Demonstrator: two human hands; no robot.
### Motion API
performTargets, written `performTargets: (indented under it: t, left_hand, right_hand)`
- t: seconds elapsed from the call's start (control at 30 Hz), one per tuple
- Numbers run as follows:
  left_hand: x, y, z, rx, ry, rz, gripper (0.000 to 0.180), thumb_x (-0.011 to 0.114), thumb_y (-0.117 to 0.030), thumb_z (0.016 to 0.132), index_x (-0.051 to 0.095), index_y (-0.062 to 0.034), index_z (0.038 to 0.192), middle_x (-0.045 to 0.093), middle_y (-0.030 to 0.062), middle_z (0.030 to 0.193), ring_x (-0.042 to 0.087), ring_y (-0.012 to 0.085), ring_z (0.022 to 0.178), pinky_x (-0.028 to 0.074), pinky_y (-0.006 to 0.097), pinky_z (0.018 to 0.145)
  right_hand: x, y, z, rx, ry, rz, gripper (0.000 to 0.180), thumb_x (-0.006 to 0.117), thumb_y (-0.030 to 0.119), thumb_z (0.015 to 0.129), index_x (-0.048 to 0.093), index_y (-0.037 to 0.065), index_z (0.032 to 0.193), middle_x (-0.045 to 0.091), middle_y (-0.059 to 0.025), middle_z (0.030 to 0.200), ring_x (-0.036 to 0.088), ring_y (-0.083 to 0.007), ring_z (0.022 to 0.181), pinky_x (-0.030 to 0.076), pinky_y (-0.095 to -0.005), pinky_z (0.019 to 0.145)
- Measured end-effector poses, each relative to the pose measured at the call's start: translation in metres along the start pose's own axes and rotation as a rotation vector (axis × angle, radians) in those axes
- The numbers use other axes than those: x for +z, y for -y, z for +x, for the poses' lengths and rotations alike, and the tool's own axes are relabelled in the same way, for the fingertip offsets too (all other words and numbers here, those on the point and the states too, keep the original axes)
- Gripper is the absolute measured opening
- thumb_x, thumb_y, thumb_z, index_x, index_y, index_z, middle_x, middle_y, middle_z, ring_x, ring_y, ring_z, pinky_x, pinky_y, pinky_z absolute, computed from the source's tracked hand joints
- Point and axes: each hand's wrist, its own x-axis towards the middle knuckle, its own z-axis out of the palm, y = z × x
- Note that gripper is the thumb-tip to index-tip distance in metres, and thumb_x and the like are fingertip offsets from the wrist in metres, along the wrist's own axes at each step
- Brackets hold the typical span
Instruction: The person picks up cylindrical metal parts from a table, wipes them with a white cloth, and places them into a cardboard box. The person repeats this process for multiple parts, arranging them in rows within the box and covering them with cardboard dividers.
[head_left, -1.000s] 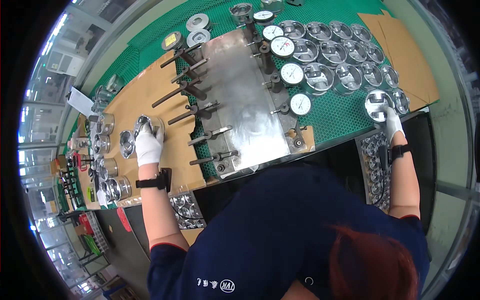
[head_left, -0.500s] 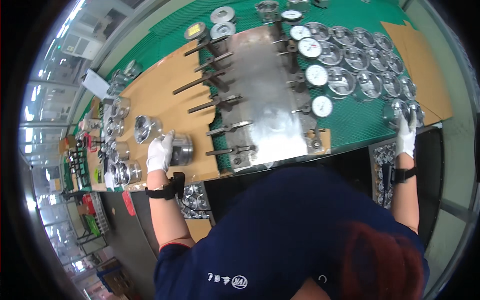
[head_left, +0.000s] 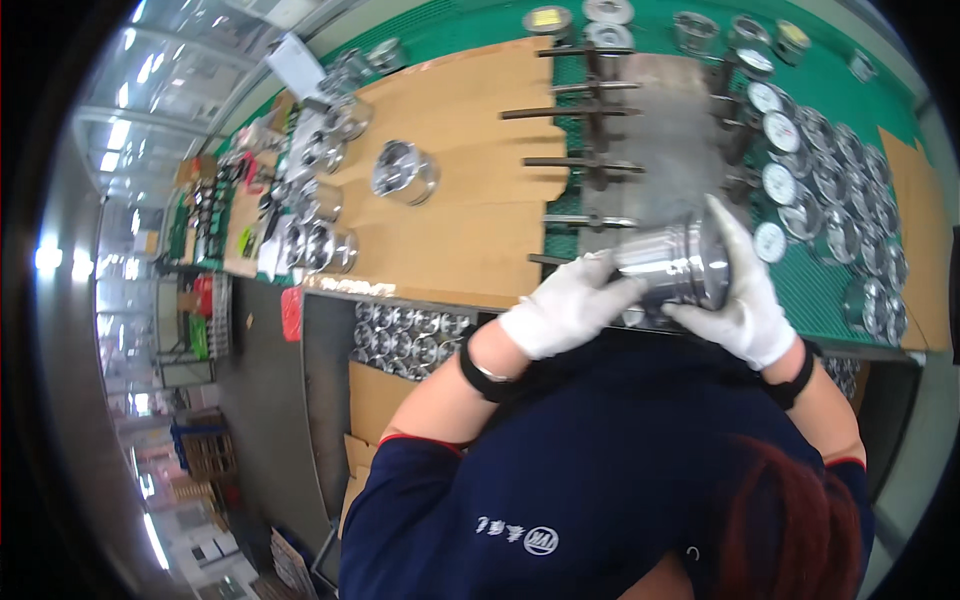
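In front of my chest, above the near end of the grey metal plate (head_left: 672, 120), both white-gloved hands hold a shiny metal piston (head_left: 660, 262) on its side. My left hand (head_left: 572, 308) is closed on its left end, thumb along the near side. My right hand (head_left: 745, 305) wraps the ringed right end, fingers over the far side and thumb below. The gloves hide part of the piston. One other piston (head_left: 404, 172) stands alone on the cardboard sheet (head_left: 470, 235) to the left.
Dark clamp bars (head_left: 570, 113) line the plate's left side, and round dial gauges (head_left: 778, 184) its right. Many pistons (head_left: 840, 235) crowd the green mat (head_left: 815, 320) at the right. Several more pistons (head_left: 330, 248) stand along the cardboard's left edge. A tray of pistons (head_left: 410, 335) sits below the bench.
My left hand has come right from the cardboard, and the piston it was on is gone from there. My right hand has left the pistons at right; both now hold one piston. The view has shifted.
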Motion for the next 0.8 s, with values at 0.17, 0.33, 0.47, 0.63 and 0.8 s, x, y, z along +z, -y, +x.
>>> performTargets:
  t: [0.17, 0.33, 0.47, 0.63, 0.8]
  left_hand:
    - [0.020, 0.007, 0.014, 0.310, -0.305, 0.329, 0.074, 0.073, -0.012, 0.079, 0.040, 0.0005, 0.144, 0.058, 0.0254, 0.125, 0.059, 0.0420, 0.113, 0.048, 0.046, 0.098]
    - [0.036, 0.009, 0.050, 0.494, -0.409, 0.601, 0.089, 0.081, -0.014, 0.068, 0.039, -0.0029, 0.146, 0.053, 0.0247, 0.130, 0.052, 0.0429, 0.121, 0.047, 0.049, 0.099]
    - [0.041, 0.022, 0.063, 0.519, -0.476, 0.590, 0.097, 0.090, -0.030, 0.063, 0.041, -0.0028, 0.142, 0.055, 0.0241, 0.126, 0.058, 0.0438, 0.109, 0.051, 0.048, 0.091]
    - [0.040, 0.029, 0.083, 0.553, -0.482, 0.554, 0.097, 0.091, -0.020, 0.060, 0.042, -0.0035, 0.143, 0.054, 0.0258, 0.134, 0.054, 0.0456, 0.118, 0.049, 0.048, 0.098]
    - [0.037, 0.027, 0.092, 0.603, -0.490, 0.499, 0.095, 0.087, -0.012, 0.061, 0.042, -0.0038, 0.144, 0.053, 0.0252, 0.136, 0.052, 0.0456, 0.123, 0.048, 0.048, 0.102]
  right_hand:
    - [0.005, 0.002, 0.012, -0.093, 0.029, -0.461, 0.102, 0.089, 0.025, 0.061, 0.038, 0.001, 0.147, 0.053, -0.0251, 0.123, 0.055, -0.0444, 0.112, 0.048, -0.0483, 0.095]
    - [0.015, -0.015, 0.012, -0.171, -0.026, -0.486, 0.101, 0.088, 0.025, 0.066, 0.036, 0.003, 0.149, 0.050, -0.0273, 0.132, 0.053, -0.0457, 0.119, 0.048, -0.0487, 0.097]
    - [-0.005, -0.026, -0.021, 0.030, -0.020, -0.296, 0.096, 0.084, 0.018, 0.074, 0.031, 0.002, 0.152, 0.059, -0.0251, 0.123, 0.063, -0.0418, 0.108, 0.053, -0.0432, 0.093]
    - [-0.006, -0.031, -0.038, 0.865, 0.204, 0.700, 0.087, 0.069, 0.010, 0.092, 0.014, -0.004, 0.157, 0.067, -0.0167, 0.107, 0.070, -0.0204, 0.083, 0.060, -0.0320, 0.071]
    - [0.001, -0.043, -0.039, 0.810, 0.124, 0.752, 0.086, 0.066, 0.008, 0.094, 0.010, -0.002, 0.158, 0.066, -0.0145, 0.105, 0.070, -0.0184, 0.077, 0.061, -0.0307, 0.064]
